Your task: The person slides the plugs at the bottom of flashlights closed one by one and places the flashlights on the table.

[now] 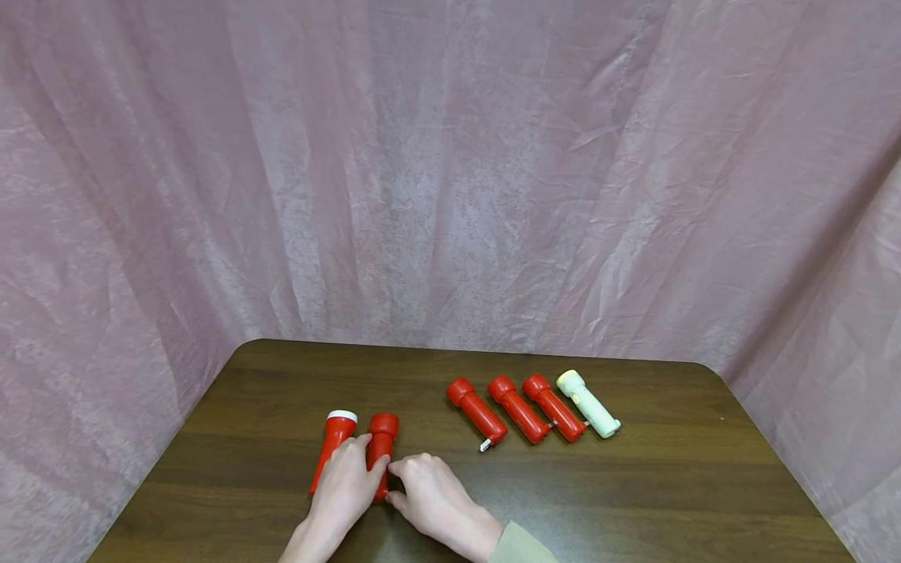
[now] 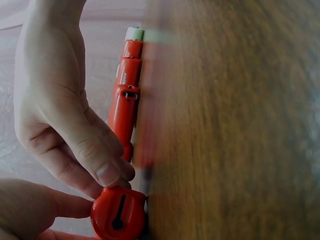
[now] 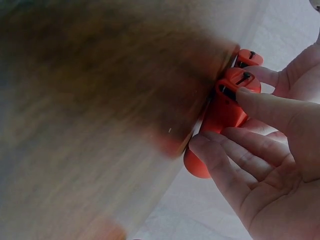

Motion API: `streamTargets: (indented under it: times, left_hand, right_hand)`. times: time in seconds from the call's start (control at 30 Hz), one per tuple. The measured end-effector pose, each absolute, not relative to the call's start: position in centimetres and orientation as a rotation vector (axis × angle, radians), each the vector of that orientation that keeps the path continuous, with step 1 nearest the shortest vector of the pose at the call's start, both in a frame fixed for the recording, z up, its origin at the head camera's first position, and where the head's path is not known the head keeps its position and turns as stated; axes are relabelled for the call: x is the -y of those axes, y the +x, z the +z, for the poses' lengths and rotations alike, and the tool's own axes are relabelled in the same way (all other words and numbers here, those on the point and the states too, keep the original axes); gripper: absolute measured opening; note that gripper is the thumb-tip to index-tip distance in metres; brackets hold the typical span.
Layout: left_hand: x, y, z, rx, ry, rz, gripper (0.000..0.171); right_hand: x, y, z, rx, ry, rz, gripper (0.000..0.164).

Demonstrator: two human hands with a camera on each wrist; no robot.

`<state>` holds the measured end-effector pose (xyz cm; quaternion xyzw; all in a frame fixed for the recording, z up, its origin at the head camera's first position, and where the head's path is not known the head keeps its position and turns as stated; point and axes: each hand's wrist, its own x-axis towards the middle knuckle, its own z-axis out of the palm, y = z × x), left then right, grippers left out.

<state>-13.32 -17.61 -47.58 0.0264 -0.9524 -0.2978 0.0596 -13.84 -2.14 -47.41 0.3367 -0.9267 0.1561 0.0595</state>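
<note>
In the head view, a red flashlight point(image 1: 383, 424) lies near the table's front, head pointing away. My left hand point(image 1: 346, 474) grips its body, fingers on the left side and thumb on the right. From the right, my right hand point(image 1: 432, 491) holds it near the tail. The right wrist view shows the right thumb point(image 3: 245, 96) at a slot by the tail and fingertips along the body. A dark keyhole-shaped groove marks the round tail end point(image 2: 107, 215) in the left wrist view. Left of it lies another red flashlight point(image 1: 341, 424) with a white rim, partly hidden by the left hand.
Farther back to the right, three red flashlights point(image 1: 515, 407) lie side by side at a slant, one with a white piece point(image 1: 485, 446) sticking out at its tail. Beside them is a pale green flashlight point(image 1: 593, 408). A pink curtain point(image 1: 450, 172) hangs behind the brown wooden table point(image 1: 633, 500).
</note>
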Motion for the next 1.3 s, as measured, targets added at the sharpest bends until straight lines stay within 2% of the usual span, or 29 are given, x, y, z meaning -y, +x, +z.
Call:
streamTargets:
  times: [0.77, 0.97, 1.3]
  left_hand:
    - [17.6, -13.2, -47.3, 2.890, 0.065, -0.887, 0.047]
    - [17.5, -13.0, -47.0, 2.856, 0.070, -0.877, 0.045]
    - [17.1, -12.3, -46.6, 2.780, 0.066, -0.902, 0.045]
  right_hand:
    - [1.7, -13.5, -47.5, 2.798, 1.028, 0.491, 0.013]
    - [0.8, -13.0, -47.2, 2.819, 1.027, 0.526, 0.029]
    - [-1.4, -12.2, -46.5, 2.812, 1.079, 0.524, 0.042]
